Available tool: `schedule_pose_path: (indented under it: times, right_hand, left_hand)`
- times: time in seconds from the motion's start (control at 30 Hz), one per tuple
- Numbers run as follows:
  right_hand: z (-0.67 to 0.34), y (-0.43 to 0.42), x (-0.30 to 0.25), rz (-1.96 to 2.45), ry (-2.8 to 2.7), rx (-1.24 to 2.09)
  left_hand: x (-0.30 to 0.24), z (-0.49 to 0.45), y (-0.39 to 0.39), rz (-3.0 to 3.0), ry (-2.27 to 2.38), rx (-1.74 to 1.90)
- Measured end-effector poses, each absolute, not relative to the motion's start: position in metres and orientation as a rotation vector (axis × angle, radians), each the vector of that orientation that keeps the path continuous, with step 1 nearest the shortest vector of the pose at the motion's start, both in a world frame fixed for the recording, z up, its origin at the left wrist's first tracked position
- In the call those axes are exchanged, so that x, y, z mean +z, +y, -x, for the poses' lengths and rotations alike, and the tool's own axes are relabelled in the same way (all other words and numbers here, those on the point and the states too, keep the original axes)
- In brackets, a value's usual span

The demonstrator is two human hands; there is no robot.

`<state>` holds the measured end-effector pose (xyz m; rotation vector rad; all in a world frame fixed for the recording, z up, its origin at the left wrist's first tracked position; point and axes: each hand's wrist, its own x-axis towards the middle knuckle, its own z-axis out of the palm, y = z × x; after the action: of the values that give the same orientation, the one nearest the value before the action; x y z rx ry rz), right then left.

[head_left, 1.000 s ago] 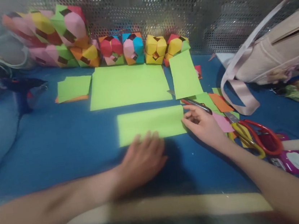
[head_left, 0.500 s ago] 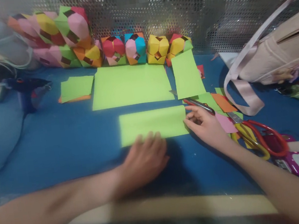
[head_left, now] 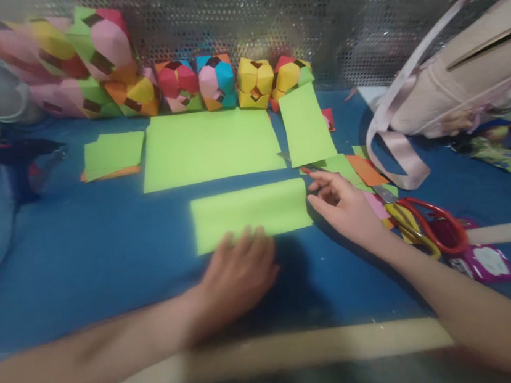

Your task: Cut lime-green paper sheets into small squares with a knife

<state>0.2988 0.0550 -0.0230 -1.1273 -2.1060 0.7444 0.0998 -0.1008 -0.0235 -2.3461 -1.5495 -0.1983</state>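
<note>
A folded strip of light green paper (head_left: 251, 212) lies on the blue table (head_left: 105, 253) in front of me. My left hand (head_left: 240, 274) lies flat with its fingers stretched out, the fingertips pressing the strip's near edge. My right hand (head_left: 346, 208) rests at the strip's right end, fingers loosely curled and touching that edge. A thin red-handled tool (head_left: 316, 173) lies just beyond my right hand's fingers. The picture is smeared by motion.
A large green sheet (head_left: 210, 146), a smaller green sheet (head_left: 306, 126) and a green stack (head_left: 113, 153) lie behind. Coloured paper cubes (head_left: 217, 83) line the mesh wall. Scissors (head_left: 420, 221), paper scraps and a pink bag (head_left: 466, 85) are right; a glue gun (head_left: 19, 161) left.
Both hands stay on the green strip, almost as they were. The view has shifted slightly, so everything sits a little further left in the picture.
</note>
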Motion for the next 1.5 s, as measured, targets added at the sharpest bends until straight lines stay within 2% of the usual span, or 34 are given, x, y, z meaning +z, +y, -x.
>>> schedule_pose_path:
  times: [0.13,0.23,0.33,0.53,0.87,1.03,1.17,1.33,1.5]
  right_hand:
    - [-0.295,0.041,-0.011,0.843,-2.235,0.466]
    - [-0.286,0.027,-0.017,0.456,-2.496,0.448]
    - [-0.281,0.021,-0.025,0.374,-2.653,0.401]
    - [-0.302,0.043,-0.005,0.512,-2.648,0.319]
    - [-0.301,0.058,-0.018,1.090,-2.344,0.727]
    - [-0.296,0.061,-0.024,1.169,-2.214,0.825]
    - [-0.298,0.063,-0.023,1.151,-2.246,0.784]
    - [-0.292,0.046,-0.020,0.815,-2.299,0.354]
    - [-0.276,0.023,-0.029,0.307,-2.563,0.342]
  left_hand:
    - [-0.026,-0.098,-0.098,2.341,-1.503,-0.239]
    - [-0.026,-0.097,-0.097,2.334,-1.476,-0.253]
    - [-0.026,-0.096,-0.095,2.335,-1.474,-0.251]
    - [-0.024,-0.091,-0.091,2.400,-1.497,-0.245]
    - [-0.020,-0.089,-0.086,2.445,-1.468,-0.231]
    - [-0.020,-0.089,-0.086,2.470,-1.522,-0.200]
    - [-0.020,-0.088,-0.086,2.481,-1.541,-0.216]
    - [-0.022,-0.090,-0.084,2.432,-1.460,-0.202]
    - [-0.018,-0.091,-0.082,2.420,-1.448,-0.191]
